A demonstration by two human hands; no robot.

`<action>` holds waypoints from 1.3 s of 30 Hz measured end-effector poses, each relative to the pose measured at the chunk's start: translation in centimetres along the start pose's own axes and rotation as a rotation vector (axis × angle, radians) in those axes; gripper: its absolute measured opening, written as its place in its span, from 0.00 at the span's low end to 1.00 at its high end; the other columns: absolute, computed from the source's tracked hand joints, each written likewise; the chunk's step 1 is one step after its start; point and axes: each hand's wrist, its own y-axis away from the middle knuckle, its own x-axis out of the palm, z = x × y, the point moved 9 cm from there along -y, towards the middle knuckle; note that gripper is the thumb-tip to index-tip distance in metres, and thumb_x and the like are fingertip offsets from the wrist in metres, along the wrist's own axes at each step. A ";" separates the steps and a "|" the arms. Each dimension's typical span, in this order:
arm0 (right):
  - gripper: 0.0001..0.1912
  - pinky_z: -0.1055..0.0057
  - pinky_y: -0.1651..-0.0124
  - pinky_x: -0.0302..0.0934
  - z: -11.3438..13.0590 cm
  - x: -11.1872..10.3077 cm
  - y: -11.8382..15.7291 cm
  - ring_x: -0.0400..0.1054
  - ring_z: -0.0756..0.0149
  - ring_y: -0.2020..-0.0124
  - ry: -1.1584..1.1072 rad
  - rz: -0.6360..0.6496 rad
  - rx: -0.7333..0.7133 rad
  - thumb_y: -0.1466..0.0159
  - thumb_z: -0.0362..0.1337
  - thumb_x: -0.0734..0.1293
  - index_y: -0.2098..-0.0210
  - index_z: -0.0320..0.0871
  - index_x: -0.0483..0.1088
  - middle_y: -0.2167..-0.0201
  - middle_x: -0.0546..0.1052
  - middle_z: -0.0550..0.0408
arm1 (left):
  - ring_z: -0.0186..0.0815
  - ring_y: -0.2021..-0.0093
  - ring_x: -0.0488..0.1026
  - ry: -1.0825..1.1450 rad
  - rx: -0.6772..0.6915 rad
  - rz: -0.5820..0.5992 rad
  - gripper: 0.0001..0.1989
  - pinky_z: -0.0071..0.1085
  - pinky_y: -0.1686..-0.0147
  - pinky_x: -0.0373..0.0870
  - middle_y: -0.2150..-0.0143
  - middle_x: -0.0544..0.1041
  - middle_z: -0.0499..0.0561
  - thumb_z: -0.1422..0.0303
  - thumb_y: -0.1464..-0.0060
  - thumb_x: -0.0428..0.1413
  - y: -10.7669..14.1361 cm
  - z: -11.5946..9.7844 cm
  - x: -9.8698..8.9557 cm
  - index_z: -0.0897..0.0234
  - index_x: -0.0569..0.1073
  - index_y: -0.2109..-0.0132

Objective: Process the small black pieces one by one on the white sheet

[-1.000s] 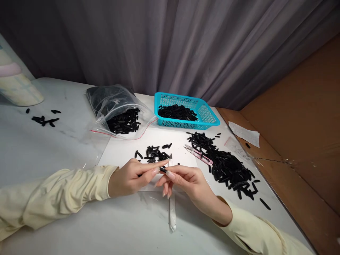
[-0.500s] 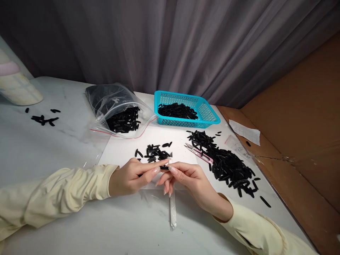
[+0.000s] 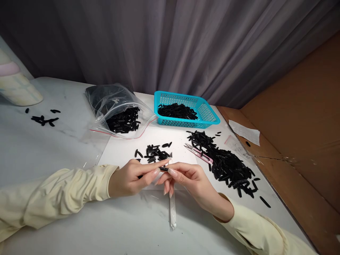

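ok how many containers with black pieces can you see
2: the clear zip bag at the back, and the blue basket to its right, both showing black pieces. The patterned container at far left is cut off, its inside hidden, so it can't be judged.

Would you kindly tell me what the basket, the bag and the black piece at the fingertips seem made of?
Basket: probably moulded plastic, slightly glossy, from its even blue colour and regular perforations.
Bag: clear, shiny plastic film, judging by its creases, glare and see-through sides.
Black piece: dark with a faint sheen; too small here to tell its material.
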 end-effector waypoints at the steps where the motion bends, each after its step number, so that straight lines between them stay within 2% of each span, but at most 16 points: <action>1: 0.11 0.72 0.71 0.65 0.1 0.0 0.0 0.70 0.71 0.74 0.003 0.000 -0.008 0.36 0.38 0.63 0.64 0.38 0.74 0.68 0.78 0.49 | 0.25 0.86 0.45 -0.001 0.003 0.001 0.21 0.19 0.87 0.49 0.83 0.47 0.38 0.74 0.39 0.40 0.0 0.0 0.0 0.77 0.67 0.43; 11: 0.11 0.72 0.70 0.65 0.2 -0.2 0.2 0.70 0.71 0.74 0.033 0.003 -0.026 0.36 0.38 0.63 0.60 0.40 0.74 0.66 0.78 0.49 | 0.25 0.86 0.46 -0.017 0.019 -0.028 0.20 0.18 0.87 0.51 0.83 0.49 0.38 0.74 0.39 0.41 0.1 -0.1 -0.1 0.76 0.67 0.44; 24: 0.10 0.74 0.73 0.67 0.1 -0.1 0.0 0.70 0.71 0.74 0.035 -0.012 -0.009 0.36 0.38 0.63 0.63 0.39 0.75 0.68 0.78 0.49 | 0.25 0.86 0.46 -0.040 0.017 -0.027 0.20 0.19 0.88 0.52 0.86 0.53 0.38 0.72 0.38 0.41 0.0 -0.1 -0.1 0.77 0.67 0.44; 33: 0.10 0.74 0.73 0.68 -0.3 -0.6 0.1 0.72 0.70 0.73 -0.032 -0.035 -0.021 0.39 0.36 0.66 0.59 0.40 0.74 0.65 0.79 0.49 | 0.25 0.86 0.46 -0.040 0.061 -0.064 0.20 0.19 0.87 0.51 0.84 0.52 0.38 0.75 0.40 0.43 0.2 -0.3 -0.2 0.74 0.67 0.44; 39: 0.11 0.73 0.72 0.68 -0.2 -0.5 0.2 0.72 0.69 0.72 -0.004 -0.029 -0.006 0.39 0.37 0.66 0.58 0.40 0.73 0.68 0.78 0.50 | 0.25 0.86 0.46 -0.045 0.041 -0.049 0.20 0.19 0.86 0.52 0.84 0.55 0.39 0.75 0.40 0.43 0.2 -0.2 -0.1 0.75 0.67 0.44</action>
